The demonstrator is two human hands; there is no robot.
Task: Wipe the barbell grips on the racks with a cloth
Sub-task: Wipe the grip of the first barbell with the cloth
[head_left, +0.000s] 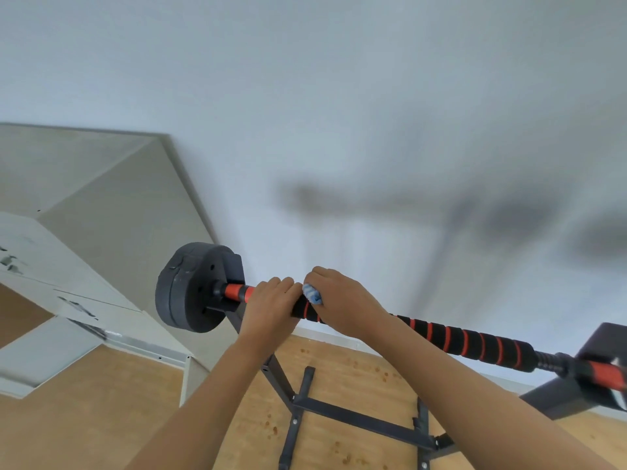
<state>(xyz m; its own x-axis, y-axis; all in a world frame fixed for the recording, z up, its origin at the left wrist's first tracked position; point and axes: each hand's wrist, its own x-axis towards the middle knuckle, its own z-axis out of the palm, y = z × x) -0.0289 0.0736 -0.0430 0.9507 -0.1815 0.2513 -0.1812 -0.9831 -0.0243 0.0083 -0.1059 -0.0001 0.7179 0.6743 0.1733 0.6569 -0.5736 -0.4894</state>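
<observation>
Barbell (339, 320): lies across a black metal rack (359, 418), slanting from upper left to lower right, orange sleeves showing at both ends.
Grip (464, 340): black foam wound with orange spiral stripes, covering the bar's middle stretch between the rack's two cradles.
Weight plate (190, 286): dark grey disc mounted on the bar's left end, just outside the left cradle.
Cloth (312, 293): small, blue and white, bunched against the left end of the grip, mostly hidden under fingers.
</observation>
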